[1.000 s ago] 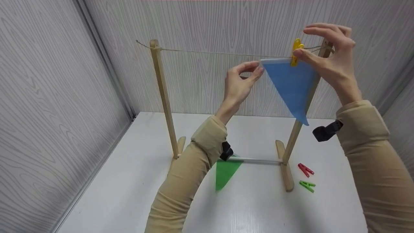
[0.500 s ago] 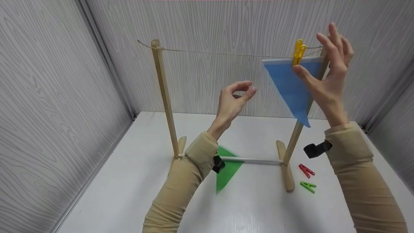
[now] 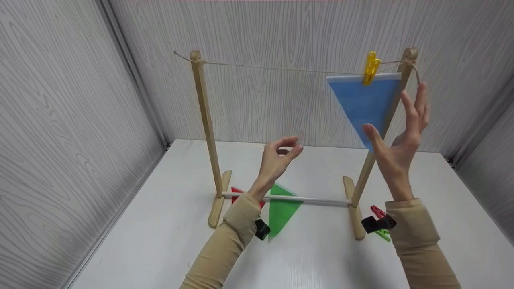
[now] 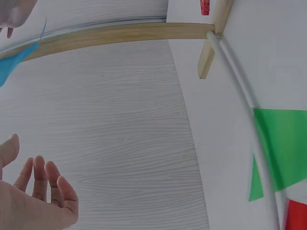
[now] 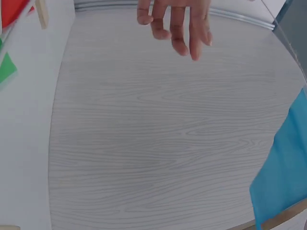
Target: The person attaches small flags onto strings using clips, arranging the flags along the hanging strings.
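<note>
1. Head view: a blue pennant hangs from the string of a wooden stand, pinned by a yellow clothespin at the right post.
2. Right hand hovers just near of the pennant's lower tip, fingers straight, its grip released and empty.
3. Left hand floats mid-air left of the pennant, fingers loosely curled, grasping nothing.
4. On the desk, a green pennant and a red pennant lie under the stand's white crossbar.
5. Red clothespin lies right of the stand's base.
</note>
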`<state>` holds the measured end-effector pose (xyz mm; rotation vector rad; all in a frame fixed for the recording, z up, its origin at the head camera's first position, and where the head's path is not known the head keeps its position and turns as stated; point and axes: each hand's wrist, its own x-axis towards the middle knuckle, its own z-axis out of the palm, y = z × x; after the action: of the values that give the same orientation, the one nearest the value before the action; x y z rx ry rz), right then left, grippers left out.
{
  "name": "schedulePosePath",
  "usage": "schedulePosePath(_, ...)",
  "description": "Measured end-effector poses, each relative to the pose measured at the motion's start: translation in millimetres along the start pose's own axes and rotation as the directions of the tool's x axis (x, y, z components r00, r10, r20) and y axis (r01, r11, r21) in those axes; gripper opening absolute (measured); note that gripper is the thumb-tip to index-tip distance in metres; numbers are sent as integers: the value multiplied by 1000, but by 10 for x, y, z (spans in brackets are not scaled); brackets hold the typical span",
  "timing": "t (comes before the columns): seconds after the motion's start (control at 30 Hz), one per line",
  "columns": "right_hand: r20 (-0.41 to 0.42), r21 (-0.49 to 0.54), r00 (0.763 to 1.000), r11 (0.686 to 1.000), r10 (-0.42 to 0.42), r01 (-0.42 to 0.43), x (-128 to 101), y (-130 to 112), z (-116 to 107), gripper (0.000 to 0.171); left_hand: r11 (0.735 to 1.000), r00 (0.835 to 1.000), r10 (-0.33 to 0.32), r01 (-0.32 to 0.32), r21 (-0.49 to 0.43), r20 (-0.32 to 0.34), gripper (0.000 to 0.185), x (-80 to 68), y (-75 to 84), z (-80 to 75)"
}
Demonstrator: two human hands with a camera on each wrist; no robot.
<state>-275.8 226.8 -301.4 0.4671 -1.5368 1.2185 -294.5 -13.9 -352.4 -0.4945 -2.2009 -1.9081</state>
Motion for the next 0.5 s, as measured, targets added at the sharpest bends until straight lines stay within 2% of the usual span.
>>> schedulePosePath(0.1, -10, 35, 999, 998, 43, -42, -266, 35, 0, 96, 1000, 1000, -27, 27, -6, -3, 34, -98, -169, -19)
schedulePosePath(0.3, 51, 89, 989, 986, 138, -142, -842, 144, 1, 76, 996, 996, -89, 89, -31, 18, 35, -322, -426, -43)
schedulePosePath(0.5, 101, 65, 956, 957, 276, -283, -1343, 255, -62, 68, 986, 986, -164, 163, 20, 43, 39, -509, -685, -62)
